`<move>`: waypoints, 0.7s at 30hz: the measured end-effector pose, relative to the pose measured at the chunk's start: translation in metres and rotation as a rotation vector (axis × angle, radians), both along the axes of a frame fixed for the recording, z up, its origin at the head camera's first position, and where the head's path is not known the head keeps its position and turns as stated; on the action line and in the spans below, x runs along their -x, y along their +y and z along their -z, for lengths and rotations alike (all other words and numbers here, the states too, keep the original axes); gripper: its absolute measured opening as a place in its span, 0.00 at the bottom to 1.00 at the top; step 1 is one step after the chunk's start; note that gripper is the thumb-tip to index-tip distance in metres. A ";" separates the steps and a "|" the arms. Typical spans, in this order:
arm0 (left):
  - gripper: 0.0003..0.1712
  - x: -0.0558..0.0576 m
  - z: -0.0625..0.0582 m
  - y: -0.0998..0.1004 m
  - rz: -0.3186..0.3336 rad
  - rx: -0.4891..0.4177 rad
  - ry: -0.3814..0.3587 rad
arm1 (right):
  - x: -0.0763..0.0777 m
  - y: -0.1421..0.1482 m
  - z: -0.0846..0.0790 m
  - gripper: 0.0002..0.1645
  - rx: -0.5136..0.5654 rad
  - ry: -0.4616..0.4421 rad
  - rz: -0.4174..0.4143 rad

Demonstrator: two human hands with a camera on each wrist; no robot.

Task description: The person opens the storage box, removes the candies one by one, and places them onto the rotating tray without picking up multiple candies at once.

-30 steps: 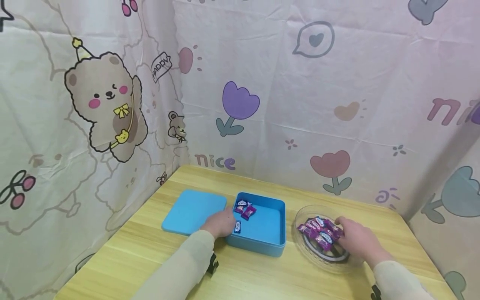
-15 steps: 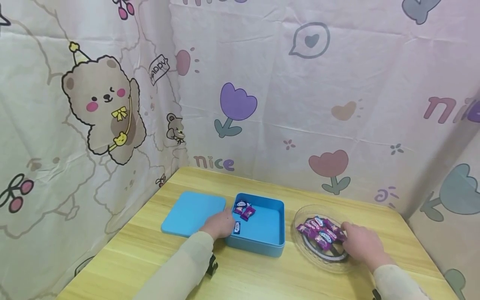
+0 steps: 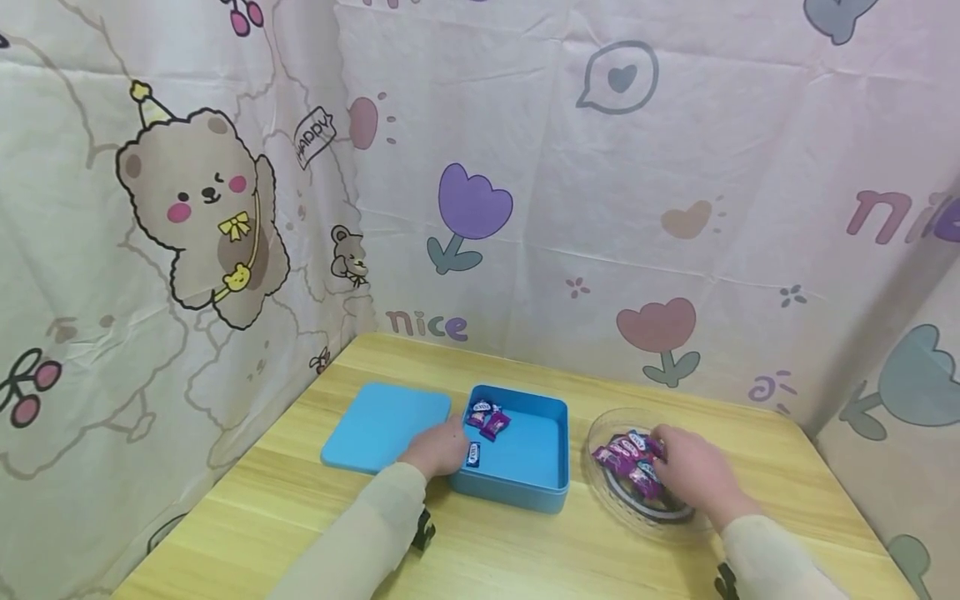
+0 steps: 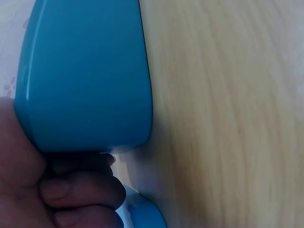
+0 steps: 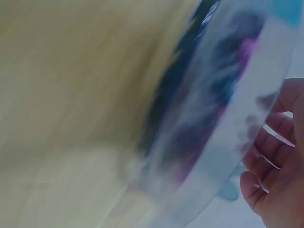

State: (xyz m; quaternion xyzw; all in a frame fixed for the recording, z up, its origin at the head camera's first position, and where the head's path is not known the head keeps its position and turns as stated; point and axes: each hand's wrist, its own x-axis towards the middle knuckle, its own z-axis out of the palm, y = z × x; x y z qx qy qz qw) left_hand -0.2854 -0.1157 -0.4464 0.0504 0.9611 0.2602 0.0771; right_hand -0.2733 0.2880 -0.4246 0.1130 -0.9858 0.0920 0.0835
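Observation:
A blue rectangular box (image 3: 517, 493) stands open on the table, with a few purple-wrapped candies (image 3: 495, 426) along its left side. My left hand (image 3: 437, 450) grips the box's left wall, thumb over the rim and fingers curled outside, as the left wrist view shows. A clear round dish (image 3: 600, 425) to the right of the box bears a heap of wrapped candies (image 3: 626, 458). Over its right part, my right hand (image 3: 701, 475) pinches a purple candy (image 3: 656, 447) at its fingertips. In the right wrist view, the dish's blurred wall overlaps those fingertips.
A flat blue lid (image 3: 386, 425) lies left of the box. The wooden table (image 3: 540, 558) ends at a printed curtain (image 3: 540, 250) behind, with more curtain on both sides.
My right hand moves left across the dish, from its right rim to over the candies. The left hand stays at the box, which has not moved.

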 end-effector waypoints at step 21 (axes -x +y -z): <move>0.28 0.000 -0.001 0.001 0.005 -0.003 0.016 | 0.017 -0.148 -0.015 0.22 0.079 0.015 -0.187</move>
